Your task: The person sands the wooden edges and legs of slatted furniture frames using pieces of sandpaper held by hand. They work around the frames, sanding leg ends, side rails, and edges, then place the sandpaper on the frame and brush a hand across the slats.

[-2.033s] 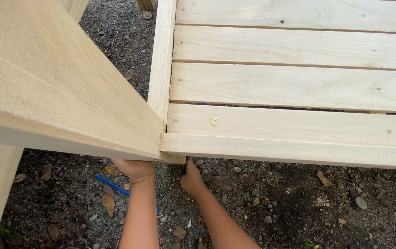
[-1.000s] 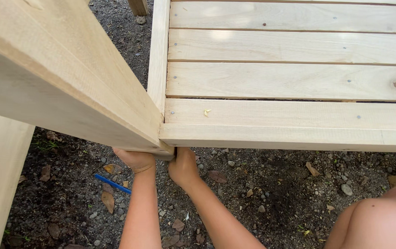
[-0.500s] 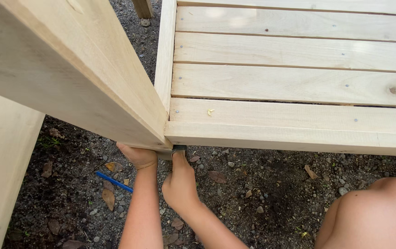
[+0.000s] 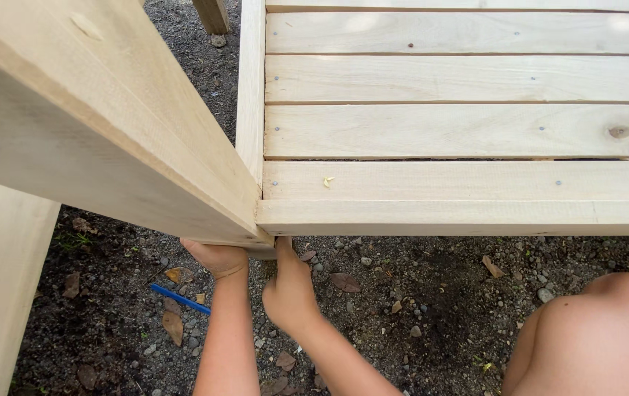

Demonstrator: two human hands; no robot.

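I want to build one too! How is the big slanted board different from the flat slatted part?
The slanted board tilts up, one wide plank; the slatted frame lies flat, made of several narrow planks with gaps. The frame shows small nail heads; the slanted board's face shows none. The left hand grips under the board; the right hand reaches under the corner. Both are pale bare wood.
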